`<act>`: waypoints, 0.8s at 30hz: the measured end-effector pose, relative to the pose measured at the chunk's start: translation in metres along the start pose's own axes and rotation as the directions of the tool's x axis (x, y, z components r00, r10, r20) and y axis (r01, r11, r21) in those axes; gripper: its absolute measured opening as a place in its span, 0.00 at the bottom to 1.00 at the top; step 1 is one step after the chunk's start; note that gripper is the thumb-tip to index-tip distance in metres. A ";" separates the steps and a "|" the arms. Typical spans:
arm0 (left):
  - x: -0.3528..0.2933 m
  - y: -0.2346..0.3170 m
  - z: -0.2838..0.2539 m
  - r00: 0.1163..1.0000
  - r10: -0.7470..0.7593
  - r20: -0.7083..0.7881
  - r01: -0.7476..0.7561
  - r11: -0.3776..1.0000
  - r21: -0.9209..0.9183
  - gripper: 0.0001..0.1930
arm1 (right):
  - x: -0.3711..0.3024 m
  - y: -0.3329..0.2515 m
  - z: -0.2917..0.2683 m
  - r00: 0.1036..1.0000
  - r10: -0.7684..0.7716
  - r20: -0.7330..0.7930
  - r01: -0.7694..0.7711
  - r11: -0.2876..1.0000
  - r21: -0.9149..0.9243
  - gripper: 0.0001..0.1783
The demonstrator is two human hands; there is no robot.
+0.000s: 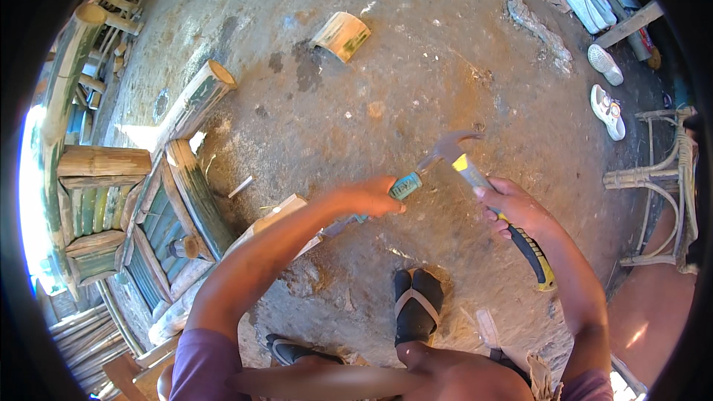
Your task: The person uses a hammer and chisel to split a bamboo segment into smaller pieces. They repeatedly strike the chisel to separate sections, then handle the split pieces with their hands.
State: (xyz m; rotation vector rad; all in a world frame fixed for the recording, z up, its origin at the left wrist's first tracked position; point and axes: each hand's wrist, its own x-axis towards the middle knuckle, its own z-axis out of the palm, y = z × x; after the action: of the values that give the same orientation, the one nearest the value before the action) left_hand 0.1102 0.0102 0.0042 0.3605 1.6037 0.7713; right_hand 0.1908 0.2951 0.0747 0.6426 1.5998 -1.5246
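My left hand is closed around the teal handle of a chisel. Its metal blade slants down and left beneath my wrist, towards a pale split piece of wood or bamboo, partly hidden by my forearm. Whether the blade touches that piece cannot be made out. My right hand grips a claw hammer with a yellow and black handle, fingers wrapped around its middle. The hammer's head lies at the butt end of the chisel handle, touching it or very near, with the claw pointing away to the right.
A bamboo frame stands at the left. A cut bamboo piece lies on the dirt floor ahead. White shoes and a rattan chair are at the right. My sandalled feet are below.
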 end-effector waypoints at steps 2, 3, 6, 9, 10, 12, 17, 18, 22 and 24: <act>-0.008 -0.004 0.002 0.990 0.056 -0.132 -0.066 0.995 -0.071 0.17 | -0.001 0.000 -0.004 0.980 -0.022 -0.200 0.036 0.997 0.067 0.14; -0.013 -0.005 0.004 0.982 0.047 -0.182 -0.066 0.993 -0.100 0.17 | 0.000 -0.002 -0.004 0.974 -0.065 -0.215 0.101 0.982 0.162 0.13; -0.025 -0.004 0.000 0.947 0.024 -0.321 -0.066 0.991 -0.120 0.19 | 0.003 -0.008 0.007 0.956 -0.132 -0.263 0.206 0.938 0.279 0.13; -0.040 0.001 -0.004 0.948 0.092 -0.304 -0.130 0.986 -0.106 0.20 | -0.003 -0.001 0.037 0.989 -0.116 -0.093 0.133 0.971 0.200 0.13; -0.048 0.002 -0.004 0.943 0.100 -0.316 -0.139 0.985 -0.103 0.19 | -0.003 0.001 0.045 0.993 -0.117 -0.021 0.119 0.976 0.185 0.13; -0.069 0.003 -0.002 0.936 0.056 -0.346 -0.092 0.992 -0.088 0.17 | -0.001 0.007 0.056 0.988 -0.148 0.048 0.134 0.964 0.228 0.13; -0.149 0.001 -0.027 0.860 -0.047 -0.508 -0.099 0.962 -0.255 0.10 | 0.023 0.019 0.068 0.953 -0.288 -0.095 0.269 0.947 -0.173 0.13; -0.163 -0.001 -0.033 0.823 -0.070 -0.563 -0.109 0.955 -0.277 0.09 | 0.029 0.020 0.072 0.957 -0.278 -0.081 0.242 0.923 -0.300 0.13; -0.202 -0.013 -0.053 0.739 -0.034 -0.673 -0.185 0.950 -0.251 0.09 | 0.054 0.014 0.101 0.928 -0.369 0.050 0.356 0.839 -0.411 0.16; -0.212 -0.021 -0.055 0.663 0.021 -0.748 -0.245 0.951 -0.191 0.09 | 0.066 0.007 0.121 0.936 -0.346 0.058 0.329 0.811 -0.484 0.16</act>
State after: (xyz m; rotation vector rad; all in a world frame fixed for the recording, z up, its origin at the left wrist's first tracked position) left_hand 0.1025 -0.1541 0.1509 -0.0758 2.2030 1.3657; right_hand 0.1864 0.1665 0.0242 0.0980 2.1086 -1.2639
